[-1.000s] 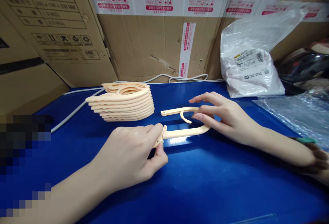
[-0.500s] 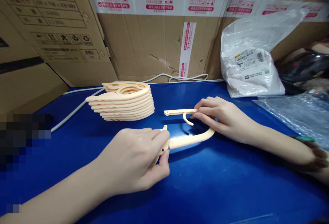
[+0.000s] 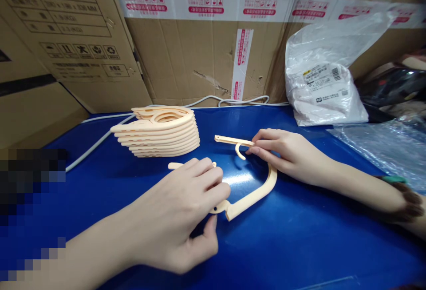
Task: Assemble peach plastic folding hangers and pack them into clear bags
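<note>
Pinch likely light, stiff hooked frame [image 3: 254,195] at bend, as in right hand [image 3: 289,153], centre-right; cannot confirm grip beneath half-curled left hand [image 3: 181,212].

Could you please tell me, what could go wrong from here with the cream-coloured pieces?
The right hand holds the hooked piece by the fingertips, one end jutting free, so it might slip. The near end of the curved bar is close to the left hand; a finger could perhaps get pinched. The cream stack stands just beyond that hand; a bump might topple it.
</note>
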A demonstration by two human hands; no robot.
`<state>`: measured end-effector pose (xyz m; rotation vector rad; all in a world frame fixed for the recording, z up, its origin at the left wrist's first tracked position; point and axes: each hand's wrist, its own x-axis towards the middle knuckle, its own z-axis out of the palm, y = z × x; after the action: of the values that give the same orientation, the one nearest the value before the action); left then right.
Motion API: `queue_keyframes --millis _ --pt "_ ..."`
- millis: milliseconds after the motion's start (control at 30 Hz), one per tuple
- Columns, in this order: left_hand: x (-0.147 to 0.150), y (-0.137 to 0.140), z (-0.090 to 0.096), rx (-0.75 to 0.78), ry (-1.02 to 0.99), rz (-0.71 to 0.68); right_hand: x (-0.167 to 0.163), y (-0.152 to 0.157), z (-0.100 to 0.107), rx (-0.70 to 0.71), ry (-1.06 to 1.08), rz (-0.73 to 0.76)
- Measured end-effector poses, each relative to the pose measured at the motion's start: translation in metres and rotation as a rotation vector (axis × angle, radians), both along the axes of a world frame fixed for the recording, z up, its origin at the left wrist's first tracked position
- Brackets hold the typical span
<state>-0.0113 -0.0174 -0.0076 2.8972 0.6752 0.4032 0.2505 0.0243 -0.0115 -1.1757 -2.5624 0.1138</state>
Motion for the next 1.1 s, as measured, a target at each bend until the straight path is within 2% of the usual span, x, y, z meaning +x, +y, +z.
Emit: queue_keyframes --millis 200,367,800,1100 --pt "-0.001 0.000 0.002 -0.011 -0.007 -0.046 -0.001 0.000 0.001 0.000 -0.015 -0.005" --pt "-0.002 0.003 0.000 -0.017 -0.036 -0.035 0.000 0.000 0.000 -0.020 -0.018 0.000" --pt "-0.005 0.008 -0.006 0.079 -0.044 -0.014 0.002 0.002 -0.004 0.020 -0.055 -0.018" --pt "-0.006 0.013 -0.013 0.130 -0.024 0.052 0.001 0.003 -0.004 0.069 -0.110 -0.105"
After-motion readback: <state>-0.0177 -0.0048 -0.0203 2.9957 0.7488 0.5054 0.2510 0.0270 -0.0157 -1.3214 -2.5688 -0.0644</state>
